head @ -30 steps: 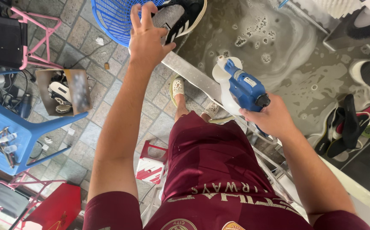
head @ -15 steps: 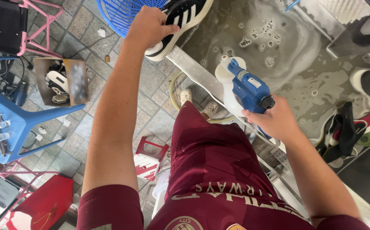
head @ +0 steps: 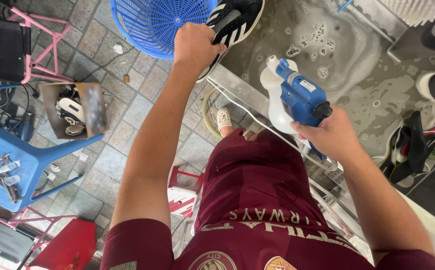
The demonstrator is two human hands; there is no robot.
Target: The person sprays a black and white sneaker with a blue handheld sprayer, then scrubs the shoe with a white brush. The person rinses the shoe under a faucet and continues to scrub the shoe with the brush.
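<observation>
My left hand (head: 194, 46) grips a black sneaker with white stripes (head: 236, 21) by its heel, holding it over the edge of the wet wash basin (head: 327, 55), beside a blue plastic basket (head: 157, 20). My right hand (head: 330, 135) holds a blue power sprayer with a white bottle (head: 291, 97), its nozzle pointing toward the soapy water.
Several shoes and black insoles (head: 412, 147) lie at the basin's right. On the paved floor to the left are an open cardboard box with a shoe (head: 75, 109), a blue plastic table with small tools (head: 12, 160), pink-framed stools (head: 25, 45) and a red-and-white stool (head: 182, 192).
My left hand reached to the basket, closed on the black sneaker and lifted it toward the basin. My right hand with the sprayer shifted slightly right and up.
</observation>
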